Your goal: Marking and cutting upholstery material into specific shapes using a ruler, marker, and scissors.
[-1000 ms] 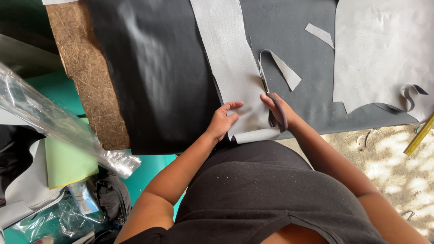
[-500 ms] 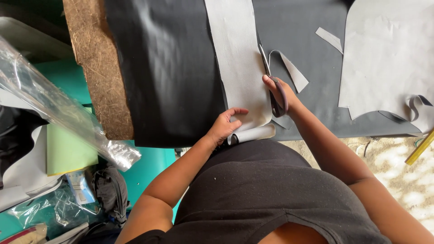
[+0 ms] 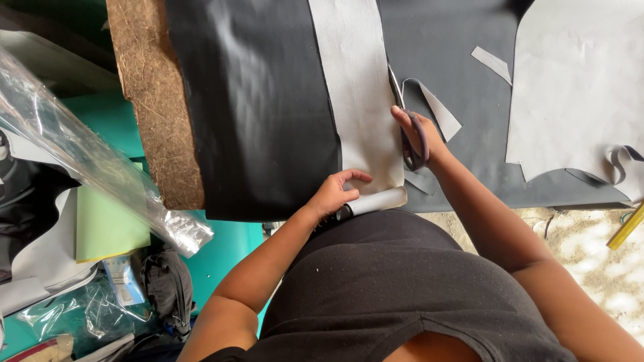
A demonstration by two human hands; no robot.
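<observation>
A pair of scissors (image 3: 410,134) with dark handles is held in the right hand (image 3: 419,137), the fingers being closed through and around the loops. The blades point away from the person, along the right edge of a long grey strip (image 3: 355,100) of sheet material; whether the blades are apart or together cannot be told, since they are seen edge-on.

The left hand (image 3: 334,194) is laid on the near end of the same strip, just left of the right hand, with the fingers curled and the thumb pressed down. Nothing is clamped in it; the strip is only held flat. Just below this hand, the strip's near end is seen rolled into a small curl (image 3: 376,201).

To the left of the left hand a black sheet (image 3: 255,107) is spread, and beyond it a brown fibre board (image 3: 157,100). To the right of the right hand a narrow offcut (image 3: 439,110) lies touching the dark grey sheet (image 3: 469,87), and farther right a large pale grey cut piece (image 3: 577,87) is laid.
</observation>
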